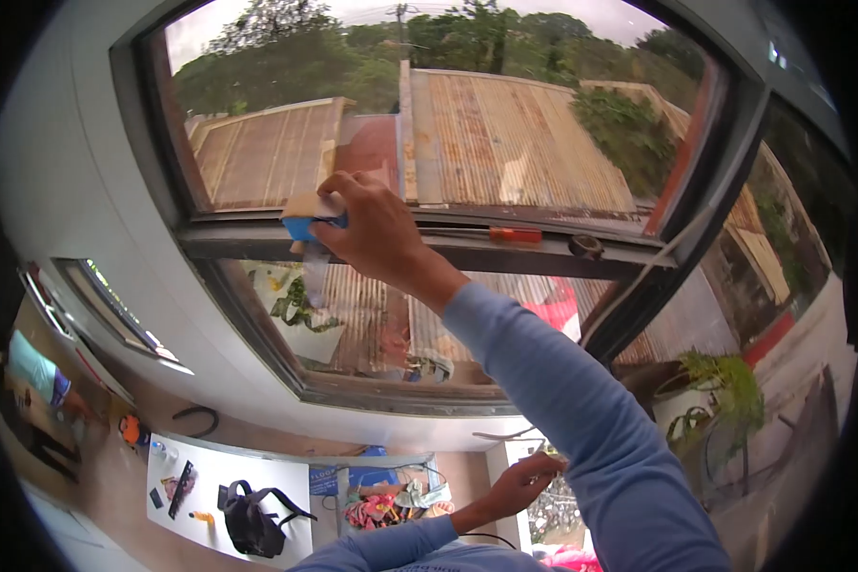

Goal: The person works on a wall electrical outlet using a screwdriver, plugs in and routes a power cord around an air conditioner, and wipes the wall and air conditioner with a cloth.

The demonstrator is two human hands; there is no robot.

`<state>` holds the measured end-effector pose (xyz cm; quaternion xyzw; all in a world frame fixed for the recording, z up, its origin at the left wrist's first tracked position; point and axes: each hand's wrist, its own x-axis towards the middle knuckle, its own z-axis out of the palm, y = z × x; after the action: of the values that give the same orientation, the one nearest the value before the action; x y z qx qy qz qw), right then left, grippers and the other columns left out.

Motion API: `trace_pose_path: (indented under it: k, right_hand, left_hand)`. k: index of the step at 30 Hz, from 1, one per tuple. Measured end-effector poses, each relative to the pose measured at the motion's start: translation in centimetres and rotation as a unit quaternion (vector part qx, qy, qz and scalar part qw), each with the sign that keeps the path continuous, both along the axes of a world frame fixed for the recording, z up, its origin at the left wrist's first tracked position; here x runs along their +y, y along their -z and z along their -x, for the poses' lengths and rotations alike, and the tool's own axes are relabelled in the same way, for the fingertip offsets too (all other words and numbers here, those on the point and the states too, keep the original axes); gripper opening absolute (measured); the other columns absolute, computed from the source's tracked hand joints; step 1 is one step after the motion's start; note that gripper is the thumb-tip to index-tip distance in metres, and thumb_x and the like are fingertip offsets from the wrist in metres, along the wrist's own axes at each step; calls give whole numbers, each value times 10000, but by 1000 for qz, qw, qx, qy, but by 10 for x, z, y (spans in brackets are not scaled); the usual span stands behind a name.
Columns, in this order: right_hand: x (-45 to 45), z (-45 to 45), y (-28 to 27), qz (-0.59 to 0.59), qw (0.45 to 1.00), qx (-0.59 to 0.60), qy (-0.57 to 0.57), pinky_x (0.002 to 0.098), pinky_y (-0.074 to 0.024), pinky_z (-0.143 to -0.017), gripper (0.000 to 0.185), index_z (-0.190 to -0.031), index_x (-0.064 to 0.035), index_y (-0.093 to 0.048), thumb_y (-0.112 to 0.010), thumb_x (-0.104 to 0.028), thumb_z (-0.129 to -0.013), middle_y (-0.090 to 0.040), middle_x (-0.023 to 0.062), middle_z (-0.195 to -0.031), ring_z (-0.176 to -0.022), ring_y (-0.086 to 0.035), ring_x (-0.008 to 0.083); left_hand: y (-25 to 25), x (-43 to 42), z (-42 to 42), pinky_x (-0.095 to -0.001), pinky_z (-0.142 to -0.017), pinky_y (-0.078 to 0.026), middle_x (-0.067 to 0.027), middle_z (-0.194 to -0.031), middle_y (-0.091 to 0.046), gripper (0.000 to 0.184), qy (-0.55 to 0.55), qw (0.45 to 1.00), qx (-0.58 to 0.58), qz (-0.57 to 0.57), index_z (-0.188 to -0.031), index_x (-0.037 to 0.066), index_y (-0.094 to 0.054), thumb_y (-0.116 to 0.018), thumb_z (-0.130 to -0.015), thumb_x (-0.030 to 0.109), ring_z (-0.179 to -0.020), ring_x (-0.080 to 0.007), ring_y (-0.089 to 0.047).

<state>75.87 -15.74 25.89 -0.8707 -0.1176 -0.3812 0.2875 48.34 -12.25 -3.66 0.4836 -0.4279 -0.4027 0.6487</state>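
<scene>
My right hand [377, 229] reaches up to the window's middle ledge, fingers closed on a small blue-and-tan block [300, 227]. A pale, translucent strip [316, 272] shows just below it; I cannot tell whether it is attached. Along the same ledge, to the right, lie a red-handled tool [516, 234] and a dark roll of tape [585, 248]. Lower down, my left hand [526, 483] is held near my body with fingers curled. Something small and shiny shows at its fingertips, too small to name.
The dark window frame [429, 250] surrounds panes overlooking rusty roofs. Below left, a white table [294, 496] carries a black bag [255, 520] and small items. Colourful cloths [391, 510] lie beside it. A person [36, 372] is at far left. A cable [639, 281] crosses the frame.
</scene>
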Motion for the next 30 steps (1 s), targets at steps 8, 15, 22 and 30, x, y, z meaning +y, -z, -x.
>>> trace_pose_path:
  k: [8, 15, 22, 30]
  right_hand:
    - [17, -52, 24, 205, 976, -57, 55, 457, -411, -1057, 504, -1169, -57, -644, -820, -301, -765, -599, 148, -1302, -1239, -543, 339]
    - [17, -42, 22, 183, 979, -83, 40, 456, -400, -1051, 729, -1295, -101, -564, -889, -393, -712, -576, 113, -1313, -1224, -538, 313]
    - [16, -30, 16, 149, 978, -135, 54, 487, -416, -994, 908, -1381, -103, -497, -920, -449, -656, -552, 130, -1350, -1238, -524, 338]
    - [-2, 3, 4, 145, 967, -198, 64, 517, -404, -1032, 882, -1429, -51, -468, -676, -676, -843, -497, 201, -1397, -1258, -500, 383]
  left_hand:
    - [19, 4, -8, -366, -897, -493, -97, -1141, -646, 236, -37, 999, 28, 16, -1228, 46, -632, -530, -1020, 95, -1041, -240, -606]
    - [5, 10, -18, -347, -870, -498, -83, -1106, -646, 221, -42, 999, 23, 26, -1203, 64, -648, -542, -1009, 76, -1003, -219, -617]
    - [6, 10, -21, -325, -853, -514, -82, -1129, -657, 235, -35, 999, -9, 0, -1212, 72, -654, -547, -1003, 51, -1015, -213, -641]
    - [-15, 6, -27, -304, -917, -517, -88, -1148, -671, 240, -34, 999, -8, 22, -1194, 38, -670, -543, -995, -2, -1094, -194, -649]
